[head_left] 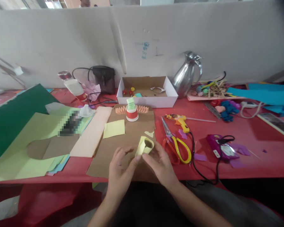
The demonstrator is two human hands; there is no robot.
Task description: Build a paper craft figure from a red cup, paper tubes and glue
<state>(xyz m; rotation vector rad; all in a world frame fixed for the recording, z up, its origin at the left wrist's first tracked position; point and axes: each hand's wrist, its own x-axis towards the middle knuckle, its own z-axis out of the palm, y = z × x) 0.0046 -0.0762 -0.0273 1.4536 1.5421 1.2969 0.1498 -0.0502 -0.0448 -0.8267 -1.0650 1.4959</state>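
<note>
Between my two hands is a cardboard tube (140, 149) wrapped in pale yellow paper, its hollow brown inside facing up toward me. My left hand (121, 165) pinches its left side near the lower edge with the thumb. On the right, my right hand (159, 162) grips it with the thumb in front and fingers behind. Under them lies a brown cardboard sheet (101, 160). A yellow paper square (114, 128) and a torn yellow scrap (149, 134) rest on it. Farther back stands a red and white paper cup (132, 114) with peach folded-paper arms and a green folded strip on top.
Yellow-handled scissors (183, 149), a yellow glue gun (181, 122) and its black cord lie to the right, near a purple device (221, 148). A white box (148, 101) and a steel jug (187, 75) stand behind. Coloured paper sheets (21, 148) are stacked left.
</note>
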